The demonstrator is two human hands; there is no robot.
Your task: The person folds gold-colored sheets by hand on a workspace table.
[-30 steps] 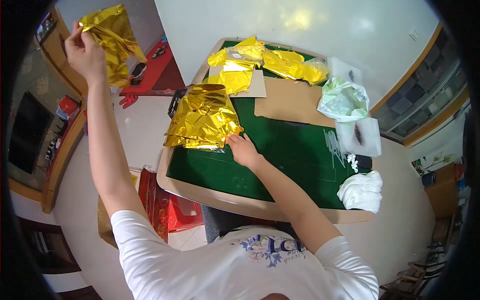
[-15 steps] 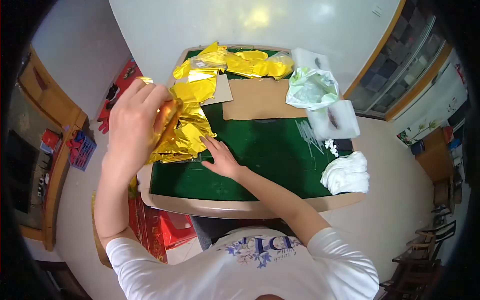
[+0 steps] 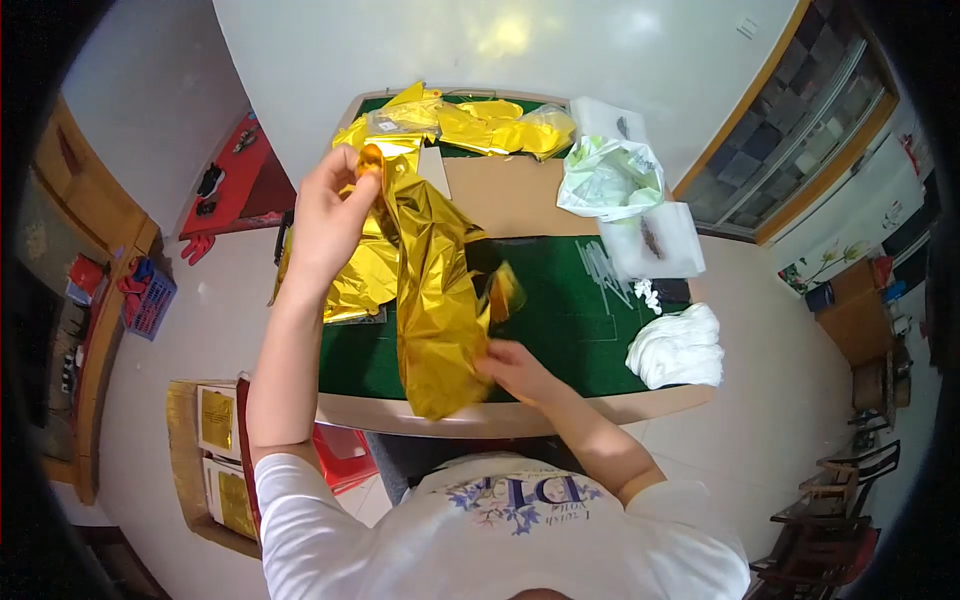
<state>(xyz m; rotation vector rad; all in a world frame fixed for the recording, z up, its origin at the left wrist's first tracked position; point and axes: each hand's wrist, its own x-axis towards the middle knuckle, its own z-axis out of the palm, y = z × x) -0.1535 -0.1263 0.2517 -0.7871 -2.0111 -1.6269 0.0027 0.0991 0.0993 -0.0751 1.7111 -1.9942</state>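
Observation:
A limp gold foil piece [image 3: 435, 290], which looks like a deflated foil balloon, hangs over the green tabletop [image 3: 560, 320]. My left hand [image 3: 338, 215] is closed on its upper end, thumb and fingers pinched together. Lower down, my right hand [image 3: 520, 372] grips the right edge of the same foil, though motion blurs it a little. A loose flap [image 3: 505, 292] of the foil swings out above that hand. More gold foil [image 3: 365, 275] lies on the table behind my left wrist.
Along the back lie other gold foil pieces [image 3: 500, 125] and brown cardboard [image 3: 505, 190]. At right are an open plastic bag [image 3: 612, 180], white foam sheets [image 3: 660, 240] and a white cloth bundle [image 3: 678, 345]. An open carton [image 3: 185, 460] stands on the floor at left.
My left hand has moved right, raising the gold foil off the pile. My right hand has come from the tabletop towards me and taken the foil's lower edge.

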